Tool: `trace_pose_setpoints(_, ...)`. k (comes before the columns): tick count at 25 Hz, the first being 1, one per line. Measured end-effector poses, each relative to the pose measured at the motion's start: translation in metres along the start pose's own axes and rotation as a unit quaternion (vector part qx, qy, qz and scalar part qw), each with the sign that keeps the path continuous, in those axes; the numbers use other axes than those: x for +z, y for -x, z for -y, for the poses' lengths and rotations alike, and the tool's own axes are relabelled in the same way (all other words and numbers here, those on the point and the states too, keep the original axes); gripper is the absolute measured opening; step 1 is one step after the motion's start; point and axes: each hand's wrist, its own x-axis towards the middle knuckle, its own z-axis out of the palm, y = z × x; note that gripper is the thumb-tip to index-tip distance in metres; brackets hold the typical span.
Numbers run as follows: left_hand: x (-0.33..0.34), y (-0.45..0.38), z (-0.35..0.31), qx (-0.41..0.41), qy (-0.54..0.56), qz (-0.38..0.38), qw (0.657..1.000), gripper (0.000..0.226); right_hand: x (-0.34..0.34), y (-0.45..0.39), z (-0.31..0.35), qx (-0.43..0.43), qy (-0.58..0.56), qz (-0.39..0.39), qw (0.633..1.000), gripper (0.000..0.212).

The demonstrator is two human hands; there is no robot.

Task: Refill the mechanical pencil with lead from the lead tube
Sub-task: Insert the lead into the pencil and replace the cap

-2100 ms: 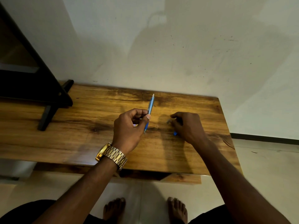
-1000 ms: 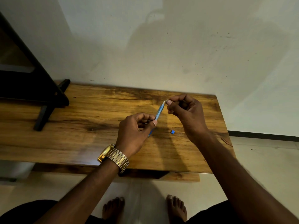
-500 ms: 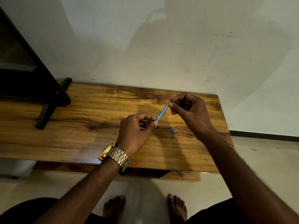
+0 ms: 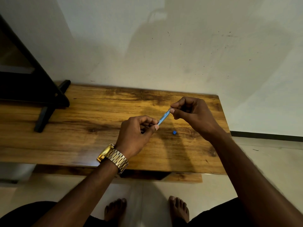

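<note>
Left hand (image 4: pixel 136 133) pinches the slim blue plastic mechanical pencil (image 4: pixel 164 117) tilted up, steadying it so my right hand (image 4: pixel 191 113), fingertips pressed at its top end, can feed lead

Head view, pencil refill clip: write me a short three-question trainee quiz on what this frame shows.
1. True or false: the blue pencil lies flat on the wooden table.
2. Which hand wears the gold watch? A) left B) right
3. Fill in: the small blue piece rests on the ____.

Key:
1. False. The left hand holds its lower end and the right hand pinches at its upper end, above the table.
2. A.
3. Table, apart from both hands.
</note>
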Motion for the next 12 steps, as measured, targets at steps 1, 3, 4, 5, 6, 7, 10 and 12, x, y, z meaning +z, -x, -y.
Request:
trace_pose_setpoints(1,-0.0005,-0.0001,0.0011,-0.003,0.000,0.000,1.000,0.014,0.0000,-0.0005,0.0001,0.002,-0.006,0.007,1.000,0.012)
trace_pose_setpoints(3,-0.0005,-0.0001,0.0023,-0.007,-0.003,0.003,1.000,0.014,-0.0003,-0.0008,0.0004,0.007,-0.010,0.010,1.000,0.012)
trace_pose_setpoints(4,0.0004,-0.0001,0.0022,-0.008,-0.005,0.007,1.000,0.014,-0.0005,0.0000,0.0003,0.008,-0.009,0.007,1.000,0.012)
trace_pose_setpoints(5,0.0006,-0.0002,0.0026,-0.009,-0.004,0.008,1.000,0.014,0.0010,0.0001,0.0001,0.008,-0.007,0.004,1.000,0.012)
trace_pose_setpoints(6,0.0008,-0.0002,0.0028,-0.012,-0.003,0.010,1.000,0.014,0.0031,0.0003,0.0002,0.007,-0.007,0.003,1.000,0.012)
trace_pose_setpoints(7,0.0013,-0.0003,0.0028,-0.016,0.001,0.010,1.000,0.014,0.0056,0.0001,0.0008,0.006,-0.013,0.002,1.000,0.013)
trace_pose_setpoints(10,0.0027,-0.0011,0.0031,-0.039,0.036,0.010,0.999,0.014,0.0092,-0.0014,0.0036,0.022,-0.054,-0.023,0.998,0.019)
trace_pose_setpoints(12,0.0041,-0.0034,0.0052,-0.076,0.073,-0.007,0.994,0.016,0.0051,-0.0019,0.0032,0.049,-0.044,-0.081,0.995,0.023)
